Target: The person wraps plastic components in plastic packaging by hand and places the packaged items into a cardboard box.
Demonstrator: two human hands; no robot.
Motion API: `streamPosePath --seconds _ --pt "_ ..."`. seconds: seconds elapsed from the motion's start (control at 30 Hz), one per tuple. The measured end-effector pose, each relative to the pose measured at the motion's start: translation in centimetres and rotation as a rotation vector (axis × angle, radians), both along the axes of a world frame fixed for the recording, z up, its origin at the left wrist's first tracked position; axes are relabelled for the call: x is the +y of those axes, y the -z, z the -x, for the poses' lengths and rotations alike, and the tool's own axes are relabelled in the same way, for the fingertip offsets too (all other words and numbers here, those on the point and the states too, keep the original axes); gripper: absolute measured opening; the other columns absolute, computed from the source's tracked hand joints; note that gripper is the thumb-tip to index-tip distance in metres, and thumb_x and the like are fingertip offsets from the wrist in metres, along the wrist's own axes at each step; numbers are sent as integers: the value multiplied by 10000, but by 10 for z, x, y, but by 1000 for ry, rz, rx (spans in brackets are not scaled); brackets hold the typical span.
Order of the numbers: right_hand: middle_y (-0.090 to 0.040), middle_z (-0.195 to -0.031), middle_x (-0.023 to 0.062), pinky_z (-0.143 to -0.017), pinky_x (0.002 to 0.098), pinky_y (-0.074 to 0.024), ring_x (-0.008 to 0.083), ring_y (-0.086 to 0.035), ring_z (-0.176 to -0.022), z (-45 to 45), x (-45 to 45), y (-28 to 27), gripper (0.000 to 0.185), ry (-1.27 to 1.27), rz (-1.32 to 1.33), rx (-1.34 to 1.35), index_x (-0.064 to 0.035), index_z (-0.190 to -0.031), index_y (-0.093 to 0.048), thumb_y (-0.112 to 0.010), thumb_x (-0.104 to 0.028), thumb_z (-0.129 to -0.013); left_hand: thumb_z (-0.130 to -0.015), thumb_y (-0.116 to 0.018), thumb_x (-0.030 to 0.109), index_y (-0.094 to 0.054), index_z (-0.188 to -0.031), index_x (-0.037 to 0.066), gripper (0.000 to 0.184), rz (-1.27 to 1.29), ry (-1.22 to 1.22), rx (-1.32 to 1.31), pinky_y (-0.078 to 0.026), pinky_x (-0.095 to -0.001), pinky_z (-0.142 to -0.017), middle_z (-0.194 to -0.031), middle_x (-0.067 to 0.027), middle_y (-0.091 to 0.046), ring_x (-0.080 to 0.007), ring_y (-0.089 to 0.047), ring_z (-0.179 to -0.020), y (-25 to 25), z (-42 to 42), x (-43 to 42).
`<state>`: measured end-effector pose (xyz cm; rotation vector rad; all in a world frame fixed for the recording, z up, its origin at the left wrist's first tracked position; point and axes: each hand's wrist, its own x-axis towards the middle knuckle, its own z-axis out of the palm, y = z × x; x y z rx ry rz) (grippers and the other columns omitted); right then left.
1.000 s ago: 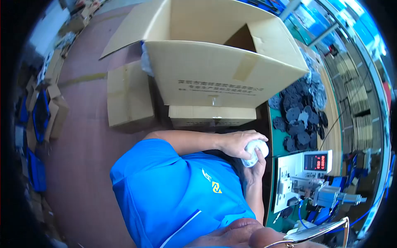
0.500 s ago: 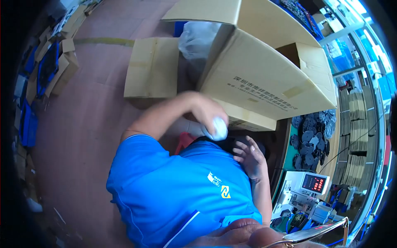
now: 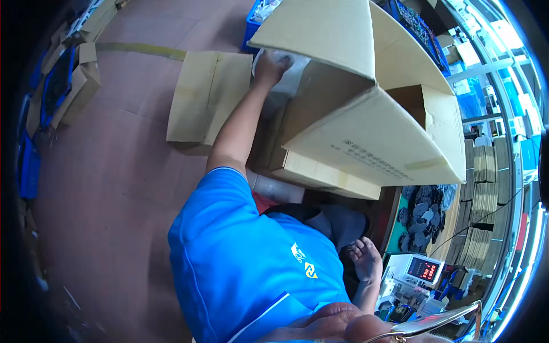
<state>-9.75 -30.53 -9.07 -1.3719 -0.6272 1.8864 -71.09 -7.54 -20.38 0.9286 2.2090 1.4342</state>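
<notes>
My left hand (image 3: 270,70) is stretched far forward to a translucent white plastic bag (image 3: 296,73), beside the big open carton (image 3: 366,137). Its fingers are curled at the bag, and what they hold, if anything, I cannot make out. Near my lap and the workbench edge, my right hand (image 3: 366,260) hangs with loosely bent fingers apart and nothing in it. A closed brown carton (image 3: 200,97) stands to the left of my outstretched forearm.
On the bench at right lie dark flat parts (image 3: 423,214) in a pile and a machine with a red digital display (image 3: 423,268). Stacked cardboard (image 3: 479,200) stands behind. A blue crate (image 3: 251,26) is beyond the bag. Cartons and blue bins (image 3: 57,86) line the left.
My left hand has gone from in front of my body, holding a rounded whitish object, out to the plastic bag. My right hand has dropped lower. The view has shifted slightly.
</notes>
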Motion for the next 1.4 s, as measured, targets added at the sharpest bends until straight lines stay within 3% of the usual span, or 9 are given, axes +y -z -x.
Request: streamPosePath --seconds 0.17,0.27,0.3,0.43,0.5,0.63,0.8,1.1,1.4 --pt "-730 -1080 131 -833 375 -584 272 -731 -952 -2 23 -9 266 71 -8 15 -39 -1255 -623 -622 -179 -1029 -990 -663 477 -523 -1506 57 680 -521 -163 -618 -545 -463 -1023 -1353 -164 -681 -314 -669 -1202 -59 -28 10" --pt "-728 -1077 132 -829 375 -585 269 -728 -936 -5 30 -8 259 102 53 -48 -37 -1249 -622 -617 -174 -1029 -1026 -626 470 -511 -1516 80 637 -787 -150 -1019 -543 -480 -1061 -1354 -154 -682 -304 -656 -1258 -76 -35 -37" --pt "-727 -1076 132 -828 374 -585 268 -728 -931 -8 23 -6 256 142 67 -57 -36 -1247 -621 -616 -172 -1029 -1038 -614 468 -507 -1520 88 623 -851 -111 -1167 -542 -485 -1073 -1354 -151 -682 -300 -652 -1276 -99 -46 -10" --pt "-730 -924 78 -763 321 -545 232 -705 -837 -3 20 3 149 241 152 -82 -76 -1056 -713 -663 -203 -995 -1103 -482 446 -486 -1537 109 549 -615 583 -1469 -515 -514 -1119 -1387 -143 -659 -286 -643 -1289 -202 -137 -6" --pt "-676 -858 57 -733 319 -507 193 -648 -790 2 18 -3 140 227 192 -199 -109 -986 -714 -700 -247 -970 -1125 -437 439 -479 -1542 117 529 -335 908 -1596 -506 -523 -1134 -1398 -140 -652 -282 -640 -1293 -204 -193 -31" --pt "-704 -1003 96 -769 326 -534 197 -667 -879 -18 14 26 169 284 186 -166 -43 -1099 -692 -664 -191 -1023 -1117 -449 434 -492 -1533 115 526 181 1354 -1576 -508 -514 -1127 -1394 -138 -656 -284 -642 -1288 -153 -239 -26" --pt "-693 -1058 134 -761 326 -568 228 -689 -882 -19 10 39 196 378 276 -164 -13 -1142 -678 -656 -168 -1025 -1107 -463 429 -507 -1521 113 523 422 1643 -1425 -510 -501 -1117 -1389 -135 -661 -287 -646 -1281 -105 -224 2" --pt "-682 -1093 155 -741 320 -590 232 -703 -883 -25 8 73 234 344 263 -76 -6 -1213 -643 -642 -139 -1021 -1089 -488 420 -534 -1500 110 517 500 1939 -1091 -513 -480 -1100 -1380 -130 -670 -293 -652 -1269 -58 -182 22" --pt "-684 -1085 151 -715 307 -590 217 -702 -861 -22 8 79 224 308 195 -18 -6 -1197 -649 -647 -139 -1017 -1071 -513 410 -561 -1479 106 511 504 2049 -669 -517 -458 -1084 -1371 -125 -679 -299 -658 -1256 -43 -146 8"
